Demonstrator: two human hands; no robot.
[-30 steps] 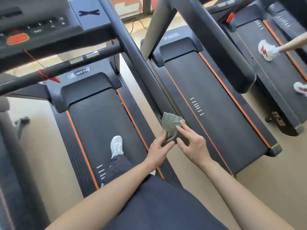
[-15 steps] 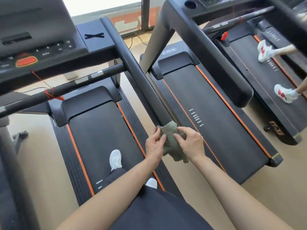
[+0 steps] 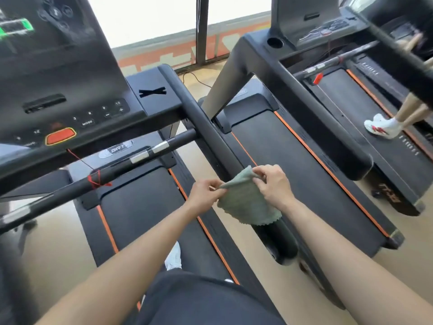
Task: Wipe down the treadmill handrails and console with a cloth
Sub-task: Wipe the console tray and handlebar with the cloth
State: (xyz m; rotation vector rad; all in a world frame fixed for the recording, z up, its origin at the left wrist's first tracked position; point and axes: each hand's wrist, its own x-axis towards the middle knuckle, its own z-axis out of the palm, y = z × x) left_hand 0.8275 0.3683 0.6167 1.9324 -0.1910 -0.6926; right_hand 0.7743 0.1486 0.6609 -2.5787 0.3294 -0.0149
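A grey-green cloth (image 3: 248, 202) hangs spread out between my two hands, just above the right handrail (image 3: 210, 134) of the treadmill I stand on. My left hand (image 3: 205, 193) pinches its left top corner. My right hand (image 3: 273, 184) pinches its right top corner. The cloth's scalloped lower edge drapes over the rear end of the rail. The black console (image 3: 70, 113), with an orange stop button (image 3: 60, 136) and small keys, fills the upper left. A black crossbar (image 3: 131, 160) with silver pulse sensors runs below it.
A second treadmill (image 3: 304, 174) stands directly to the right, its own handrail (image 3: 325, 127) running parallel. On a third treadmill at the far right another person's legs and white shoe (image 3: 382, 127) are moving. A red safety cord (image 3: 96, 180) is tied to the crossbar.
The view has tilted up toward the console. My hands have pulled the bunched cloth open by its top corners, so it now hangs flat over the right handrail.
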